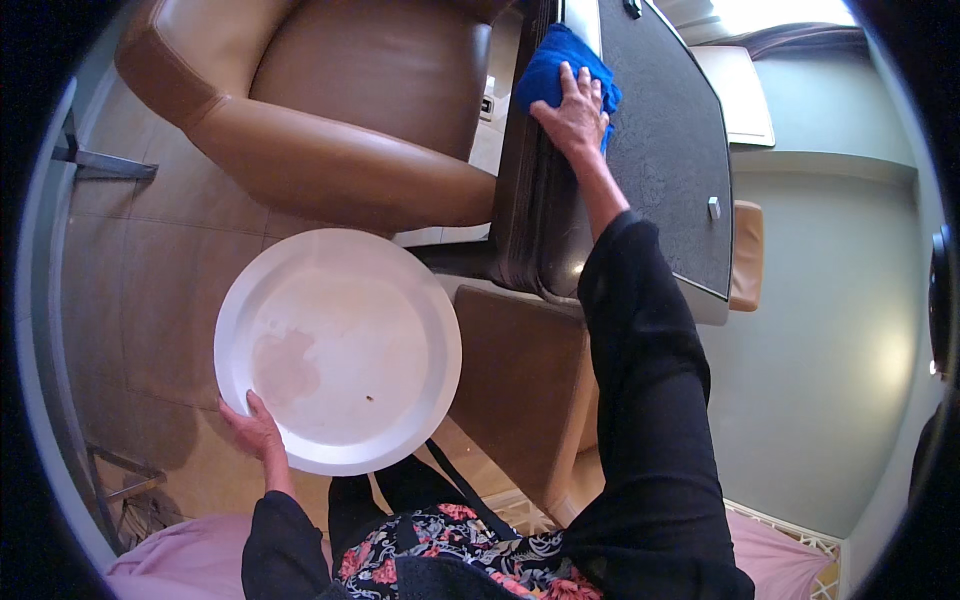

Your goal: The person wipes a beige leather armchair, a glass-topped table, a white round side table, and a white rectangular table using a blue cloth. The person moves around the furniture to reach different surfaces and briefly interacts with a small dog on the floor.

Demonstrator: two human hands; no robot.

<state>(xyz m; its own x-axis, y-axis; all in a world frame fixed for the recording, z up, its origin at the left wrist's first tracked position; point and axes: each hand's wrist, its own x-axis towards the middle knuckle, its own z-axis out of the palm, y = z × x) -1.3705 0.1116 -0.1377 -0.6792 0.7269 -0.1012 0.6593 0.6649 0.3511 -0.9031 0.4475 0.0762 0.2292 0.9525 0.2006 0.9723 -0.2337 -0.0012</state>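
A large round white tray (352, 345) with a raised rim is held out at the lower left. My left hand (255, 431) grips its rim, the thumb over the edge. A faint wet-looking patch and a small dark speck show on its inner surface. At the top, my right hand (574, 112) lies with spread fingers on a bunched blue cloth (551, 71). The cloth rests on the padded dark edge of a table (660, 150) with a dark textured top. My right palm presses over the cloth; what its underside touches is hidden.
A brown leather armchair (337, 165) stands against the table's left side, and another brown seat (517, 382) is at its near end. A small white block (714, 208) sits on the tabletop. Pink fabric (187, 559) lies at the lower left. A metal-framed stand (124, 480) is beside it.
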